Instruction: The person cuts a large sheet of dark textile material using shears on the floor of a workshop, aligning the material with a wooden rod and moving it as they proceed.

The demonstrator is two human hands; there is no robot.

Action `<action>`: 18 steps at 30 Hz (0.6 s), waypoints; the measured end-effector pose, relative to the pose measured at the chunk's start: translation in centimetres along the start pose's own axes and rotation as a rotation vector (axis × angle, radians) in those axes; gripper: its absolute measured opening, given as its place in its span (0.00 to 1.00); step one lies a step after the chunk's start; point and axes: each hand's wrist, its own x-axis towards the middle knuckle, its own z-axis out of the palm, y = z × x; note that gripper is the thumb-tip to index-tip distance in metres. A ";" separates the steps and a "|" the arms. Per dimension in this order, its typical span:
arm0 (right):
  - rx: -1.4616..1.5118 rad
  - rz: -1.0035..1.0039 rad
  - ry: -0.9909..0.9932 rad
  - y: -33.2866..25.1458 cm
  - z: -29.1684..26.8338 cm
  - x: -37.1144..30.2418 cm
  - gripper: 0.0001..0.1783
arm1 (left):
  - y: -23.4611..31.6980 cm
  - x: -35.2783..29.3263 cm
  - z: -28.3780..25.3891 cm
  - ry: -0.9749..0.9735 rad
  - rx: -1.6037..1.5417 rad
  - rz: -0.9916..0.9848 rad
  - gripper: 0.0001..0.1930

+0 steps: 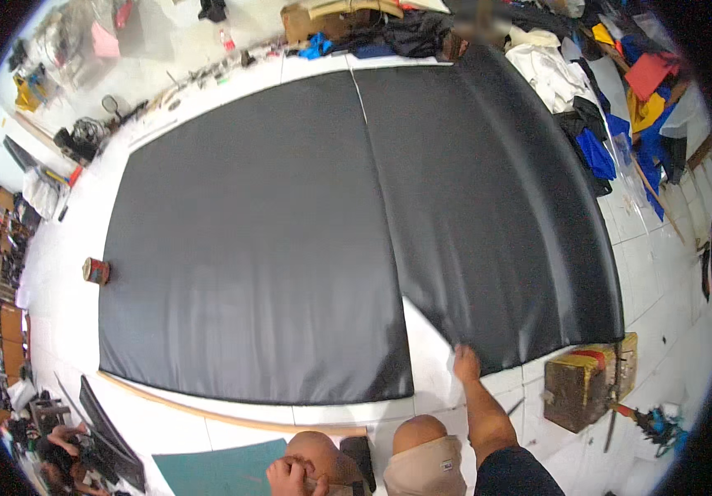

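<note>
Two large sheets of black, slightly glossy material lie side by side on the white tiled floor. The left black sheet (248,231) is spread mostly flat, with faint creases at its near side. My right hand (466,364) is closed on the near left corner of the right black sheet (480,215). There its edge is drawn aside, baring a white wedge of floor between the two. Beside my bent knee, my left hand (288,477) has its fingers curled in; whatever may be in them is hidden.
A rusty tin (96,271) stands at the left edge. A wooden strip (207,412) and green mat (224,469) lie near me. A worn block (575,388) sits at the right sheet's near corner. Cloth piles (546,74) line the far right. Another person (66,455) is at lower left.
</note>
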 end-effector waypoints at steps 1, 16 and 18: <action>0.181 0.130 0.098 -0.9 -2.1 0.8 0.32 | 0.7 -0.4 -1.4 -0.069 -0.016 -0.032 0.20; 0.599 0.105 0.550 -15.7 -44.8 -6.5 0.40 | 9.2 7.8 -7.4 -0.566 -0.104 -0.096 0.23; 0.424 -0.103 0.539 -17.7 -46.7 -10.0 0.30 | 12.4 16.1 -7.9 -0.363 -0.280 -0.044 0.25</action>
